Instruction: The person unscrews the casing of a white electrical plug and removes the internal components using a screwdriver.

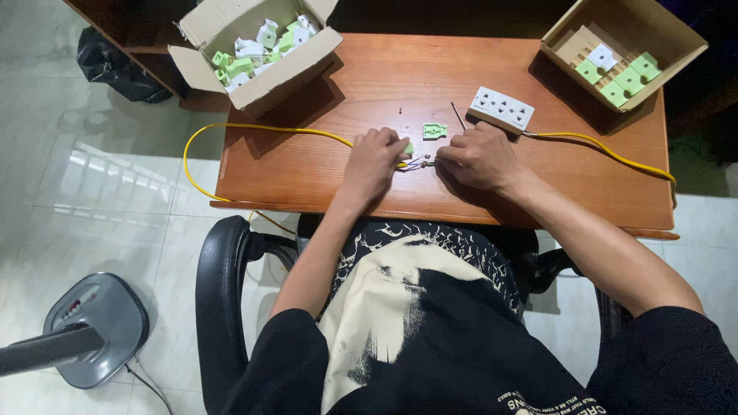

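A yellow cable is laid in a loop over the left edge of the wooden desk, and its bare wire ends are held between both hands. A small green plug part is placed flat just behind them.

My left hand and right hand rest side by side on the desk, with bared wire ends between them. Just beyond them lie a small plug part and a socket strip. A cable runs left from my left hand. Open boxes sit at both far corners.
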